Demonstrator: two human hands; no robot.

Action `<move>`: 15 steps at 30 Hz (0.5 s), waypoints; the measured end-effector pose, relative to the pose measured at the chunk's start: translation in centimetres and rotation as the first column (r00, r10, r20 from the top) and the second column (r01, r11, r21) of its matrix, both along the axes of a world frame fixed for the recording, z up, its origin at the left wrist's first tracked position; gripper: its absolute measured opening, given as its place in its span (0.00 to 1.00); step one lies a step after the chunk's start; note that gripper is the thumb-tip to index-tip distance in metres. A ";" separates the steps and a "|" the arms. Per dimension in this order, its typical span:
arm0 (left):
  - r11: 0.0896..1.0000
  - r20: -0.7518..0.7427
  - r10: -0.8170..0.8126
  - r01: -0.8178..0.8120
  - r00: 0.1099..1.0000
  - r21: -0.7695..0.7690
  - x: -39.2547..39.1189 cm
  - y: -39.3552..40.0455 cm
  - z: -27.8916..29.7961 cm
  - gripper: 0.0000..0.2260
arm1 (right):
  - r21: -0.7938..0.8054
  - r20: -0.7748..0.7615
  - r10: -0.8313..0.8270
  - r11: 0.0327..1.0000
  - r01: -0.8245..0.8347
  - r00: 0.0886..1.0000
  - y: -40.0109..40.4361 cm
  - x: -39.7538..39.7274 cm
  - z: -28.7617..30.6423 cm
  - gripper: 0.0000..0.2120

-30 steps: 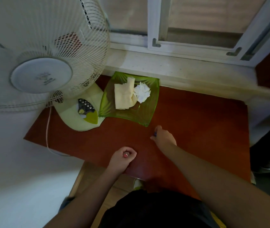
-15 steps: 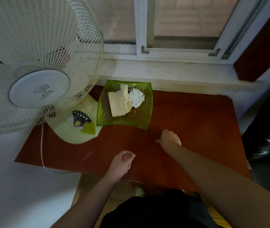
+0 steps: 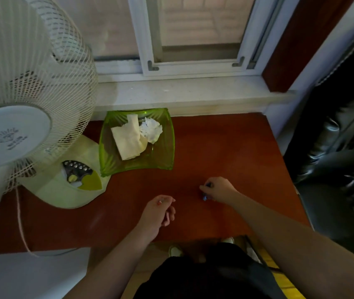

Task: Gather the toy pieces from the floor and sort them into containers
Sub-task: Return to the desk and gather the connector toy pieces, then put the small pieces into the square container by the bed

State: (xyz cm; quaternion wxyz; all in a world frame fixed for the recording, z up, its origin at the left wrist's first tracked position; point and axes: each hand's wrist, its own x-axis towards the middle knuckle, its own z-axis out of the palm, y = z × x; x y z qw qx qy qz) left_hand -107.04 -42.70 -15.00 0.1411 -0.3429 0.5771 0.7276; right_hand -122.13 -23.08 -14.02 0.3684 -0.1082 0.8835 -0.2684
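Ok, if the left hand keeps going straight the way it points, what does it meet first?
Probably the green dish: the left hand points up the red table, bare until that near rim. Depth is unclear.

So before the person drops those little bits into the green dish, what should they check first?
1. Right hand has a piece: ok, its fingers pinch a small blue piece just above the red-brown table.
2. Left hand has a piece: ok, a small red piece shows at its curled fingertips.
3. Green dish within reach: probably ok, it sits just beyond both hands.
4. Room in the dish: ok, though folded paper and a crumpled tissue lie in it.
5. Path clear of the fan base: ok, it stands left of the dish.
6. Other loose pieces on the table: cannot tell, the picture is dim.
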 end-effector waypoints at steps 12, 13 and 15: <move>0.962 0.012 -0.271 0.271 0.962 0.006 -3.5 9.1 2.5 0.12 | -0.368 0.926 -0.205 -0.297 0.881 0.318 12.5 7.6 3.8 0.12; 0.958 0.021 -0.285 0.284 0.958 0.041 -3.6 10.4 2.9 0.11 | -0.368 0.925 -0.225 -0.334 0.868 0.306 13.7 8.3 4.1 0.12; 0.941 0.031 -0.319 0.312 0.947 0.132 -3.1 13.0 3.4 0.10 | -0.350 0.930 -0.262 -0.407 0.844 0.259 15.9 9.9 4.4 0.12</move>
